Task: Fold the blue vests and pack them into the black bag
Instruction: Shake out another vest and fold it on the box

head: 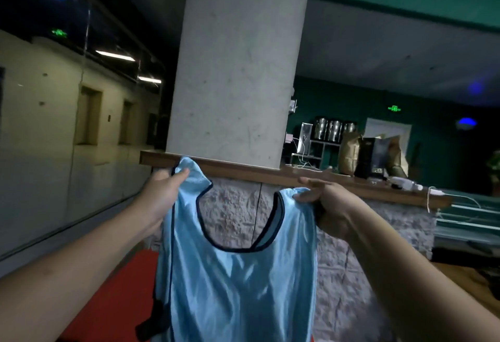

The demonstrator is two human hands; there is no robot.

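A light blue mesh vest (238, 282) with dark trim hangs upright in front of me, held up by both shoulder straps. My left hand (162, 193) pinches the left strap near its top. My right hand (322, 201) grips the right strap, slightly lower. The vest's neckline opens between my hands, and its lower edge runs out of view at the bottom. A dark strap or piece of fabric (151, 325) dangles by the vest's lower left side. The black bag is not in view.
A grey concrete pillar (238, 65) rises straight ahead on a stone-faced counter with a wooden ledge (270, 174). Paper bags (351, 152), metal canisters and cables sit on the counter at right. A red surface (113, 301) lies below left.
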